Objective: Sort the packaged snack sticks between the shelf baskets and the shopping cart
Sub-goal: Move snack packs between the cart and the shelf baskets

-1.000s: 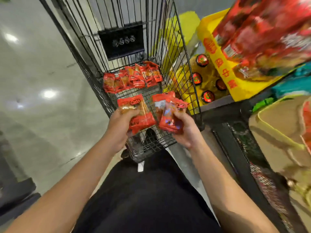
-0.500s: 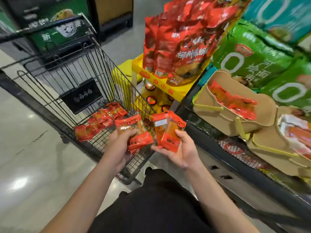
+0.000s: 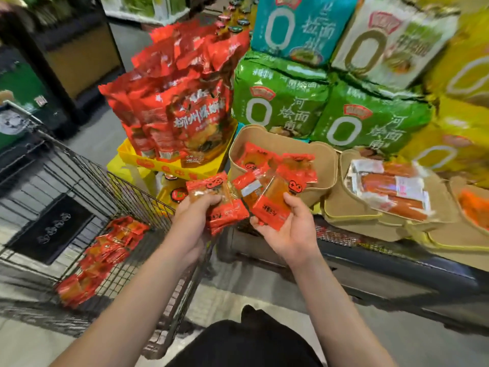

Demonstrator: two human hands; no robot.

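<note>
Two bunches of red snack packs are in hand: the left hand (image 3: 194, 221) grips one bunch (image 3: 219, 202), the right hand (image 3: 288, 229) pinches another (image 3: 267, 205), both held just in front of the tan basket (image 3: 324, 165) on the shelf, which already holds like packs. More lie in the cart (image 3: 148, 207) at left. This looks like the carry step from cart to shelf; next, each bunch must go over the basket rim and be let go.

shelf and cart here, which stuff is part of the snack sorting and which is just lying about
Part of the job:
- snack packs in left hand
- snack packs in right hand
- tan basket
- shopping cart

Lying about:
- green noodle packs
- big red bags
</note>
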